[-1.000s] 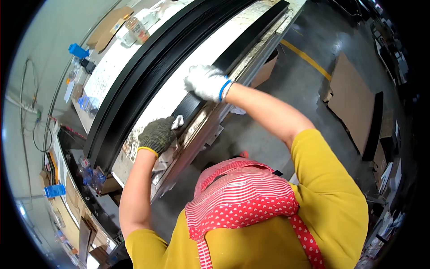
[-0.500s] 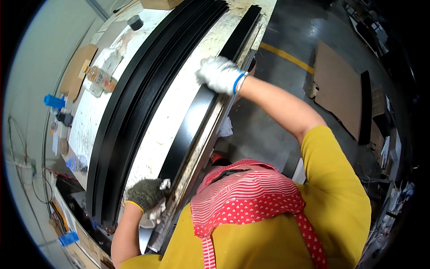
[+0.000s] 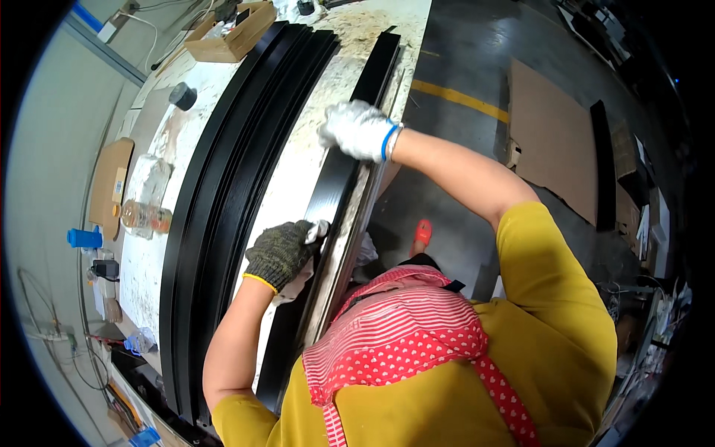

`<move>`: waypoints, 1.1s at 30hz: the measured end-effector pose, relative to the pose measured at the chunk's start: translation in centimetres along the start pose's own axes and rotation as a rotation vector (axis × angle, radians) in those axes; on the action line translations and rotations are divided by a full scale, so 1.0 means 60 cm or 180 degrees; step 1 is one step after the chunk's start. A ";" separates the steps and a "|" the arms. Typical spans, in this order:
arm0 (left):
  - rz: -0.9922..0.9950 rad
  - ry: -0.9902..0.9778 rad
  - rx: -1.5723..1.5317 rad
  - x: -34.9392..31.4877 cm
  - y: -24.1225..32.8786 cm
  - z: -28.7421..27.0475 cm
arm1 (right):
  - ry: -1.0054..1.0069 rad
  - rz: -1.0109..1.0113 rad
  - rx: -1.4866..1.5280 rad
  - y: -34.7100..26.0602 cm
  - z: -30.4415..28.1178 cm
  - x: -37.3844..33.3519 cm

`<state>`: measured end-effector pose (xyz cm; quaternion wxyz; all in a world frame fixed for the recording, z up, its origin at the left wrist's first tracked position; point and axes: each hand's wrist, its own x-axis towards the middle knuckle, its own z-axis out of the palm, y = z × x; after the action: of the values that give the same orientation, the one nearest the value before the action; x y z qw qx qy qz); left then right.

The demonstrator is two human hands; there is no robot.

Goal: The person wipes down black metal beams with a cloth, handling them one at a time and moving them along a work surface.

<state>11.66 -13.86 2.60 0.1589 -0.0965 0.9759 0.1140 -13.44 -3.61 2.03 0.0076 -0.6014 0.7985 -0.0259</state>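
A long black strip lies along the near edge of the worktable. My left hand, in a dark grey-green knit glove with a yellow cuff, presses a crumpled white rag onto its near part. Part of the rag pokes out by the fingertips. Farther up, my right hand wears a white glove with a blue cuff. Its curled fingers reach across the strip and grip it; the fingertips are partly hidden. Several more long black strips lie side by side to the left.
On the stained white worktable stand a wooden box, a dark round container and a clear bottle. Blue clamps line the left side. A brown board lies on the floor at right.
My left hand has slid up along the strip with the rag, closer to my right hand. My right hand stays on the strip. The view has shifted, and a red shoe now shows below.
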 end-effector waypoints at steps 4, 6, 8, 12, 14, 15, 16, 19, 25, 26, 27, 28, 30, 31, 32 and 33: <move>-0.0471 -0.0847 0.0003 0.053 0.022 -0.024 | 0.0057 -0.0098 -0.0309 0.117 0.004 0.027; -0.0587 -0.0974 0.0197 0.049 0.022 -0.026 | 0.0059 -0.0518 0.0120 0.108 0.002 0.032; -0.0850 -0.1270 0.0174 0.056 0.030 -0.031 | 0.0237 -0.0650 0.0608 0.129 -0.001 0.028; -0.1080 -0.1401 0.0032 0.075 0.051 -0.051 | -0.0513 -0.0112 -0.0278 0.249 0.008 0.099; -0.1246 -0.1524 -0.0074 0.079 0.055 -0.054 | -0.0291 -0.0255 0.0075 0.331 0.004 0.121; -0.1233 -0.1483 -0.0092 0.080 0.050 -0.049 | -0.0126 -0.0185 0.0019 0.373 0.003 0.126; -0.1318 -0.1591 -0.0108 0.083 0.050 -0.049 | 0.0043 -0.0126 -0.0035 0.411 -0.001 0.128; -0.1280 -0.1598 -0.0219 0.087 0.050 -0.051 | 0.0033 0.0581 -0.0091 0.535 -0.012 0.143; -0.1620 -0.1945 -0.0393 0.104 0.056 -0.061 | 0.0081 0.0180 0.0232 0.549 -0.023 0.135; -0.1596 -0.1931 -0.0481 0.102 0.053 -0.057 | 0.0078 0.0200 0.0245 0.569 -0.023 0.144; -0.1584 -0.1947 -0.0462 0.105 0.053 -0.061 | -0.0107 0.0401 -0.0215 0.605 -0.024 0.160; -0.1596 -0.2034 -0.0409 0.109 0.053 -0.064 | -0.0291 0.0572 -0.0678 0.619 -0.034 0.173; -0.1393 -0.2068 -0.0317 0.106 0.042 -0.066 | -0.0135 0.0652 -0.0337 0.642 -0.038 0.169; -0.1553 -0.1879 -0.0508 0.113 0.043 -0.073 | 0.0370 0.0768 0.0177 0.644 -0.032 0.168; -0.1715 -0.1688 -0.0697 0.126 0.048 -0.082 | 0.0873 0.0878 0.0694 0.648 -0.027 0.169; -0.1920 -0.1217 -0.0941 0.144 0.057 -0.095 | 0.0795 0.1019 0.1189 0.650 -0.026 0.180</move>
<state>1.21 -13.33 5.68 0.3487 -0.3781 0.8295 0.2174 -53.95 -3.18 1.84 0.0239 -0.4478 0.8596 -0.2451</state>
